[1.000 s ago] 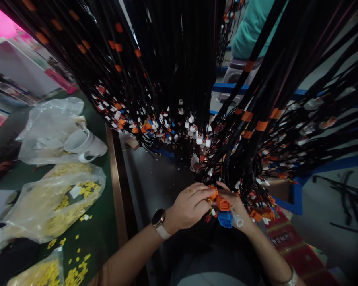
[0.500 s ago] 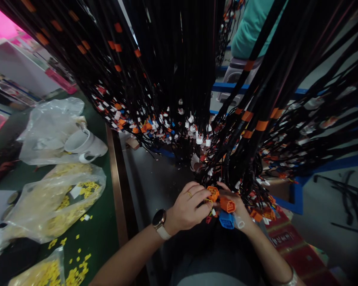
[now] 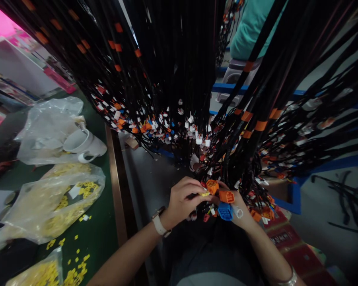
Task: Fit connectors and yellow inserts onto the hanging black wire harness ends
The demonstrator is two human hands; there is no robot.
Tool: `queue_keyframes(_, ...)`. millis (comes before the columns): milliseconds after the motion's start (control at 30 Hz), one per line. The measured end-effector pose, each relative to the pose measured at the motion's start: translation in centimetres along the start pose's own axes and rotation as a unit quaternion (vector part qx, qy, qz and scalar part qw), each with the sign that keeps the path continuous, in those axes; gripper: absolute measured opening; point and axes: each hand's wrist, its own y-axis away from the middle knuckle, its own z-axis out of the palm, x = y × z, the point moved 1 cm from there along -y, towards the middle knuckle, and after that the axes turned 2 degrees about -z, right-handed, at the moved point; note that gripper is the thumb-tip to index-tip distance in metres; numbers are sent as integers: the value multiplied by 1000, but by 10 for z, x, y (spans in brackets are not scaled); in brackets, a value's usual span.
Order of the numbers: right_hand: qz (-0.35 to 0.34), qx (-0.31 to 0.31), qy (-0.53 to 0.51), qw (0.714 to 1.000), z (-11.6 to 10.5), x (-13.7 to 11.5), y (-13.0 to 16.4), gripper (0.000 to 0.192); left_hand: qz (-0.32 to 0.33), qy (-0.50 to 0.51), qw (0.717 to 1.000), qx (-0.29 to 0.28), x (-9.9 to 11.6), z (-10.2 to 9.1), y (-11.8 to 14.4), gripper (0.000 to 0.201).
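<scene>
My left hand (image 3: pixel 185 198) pinches a small yellow plastic piece (image 3: pixel 205 194) between thumb and fingertips. Just right of it is an orange connector (image 3: pixel 212 186), its open face toward me. My right hand (image 3: pixel 241 210) is closed round a cluster of wired connectors, its fingers mostly hidden behind them. That cluster shows a second orange connector (image 3: pixel 226 196), a blue connector (image 3: pixel 225 211) and a clear round-ended piece (image 3: pixel 239 213). Small red and white connectors (image 3: pixel 207 217) dangle below the left fingertips.
Black wire harnesses (image 3: pixel 179 51) hang in front, ending in many small connectors. On the green table (image 3: pixel 104 206) at left lie bags of yellow pieces (image 3: pixel 56 206) and a tipped white cup (image 3: pixel 91 145). A blue frame (image 3: pixel 295 194) stands right. A person in teal (image 3: pixel 250 31) sits beyond.
My left hand has drawn slightly left and up from the orange connector, and the yellow piece now shows in its fingertips. The blue connector has risen a little with my right hand.
</scene>
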Motion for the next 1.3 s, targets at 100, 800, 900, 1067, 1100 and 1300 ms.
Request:
queue_keyframes(100,12,6,-19,1000,2,-10,-6,30,-95,86,992,-8,2,-1,-3,11)
queue_keyframes(800,114,11,-35,993,2,-22,-29,21,-334,255,907,-39,-6,1,2,23)
queue_keyframes(900,103,-3,6,995,2,-16,-27,21,-331,250,909,-31,-3,1,0,24)
queue_keyframes(1067,97,-24,53,994,2,-16,-27,20,-324,213,921,-43,-1,0,-2,18)
queue_keyframes(1100,94,-29,58,993,1,-17,-27,20,-315,201,926,-46,-1,0,-2,18)
queue_keyframes(1300,98,-43,82,991,1,-23,-28,18,-200,115,972,-49,3,-1,-1,16)
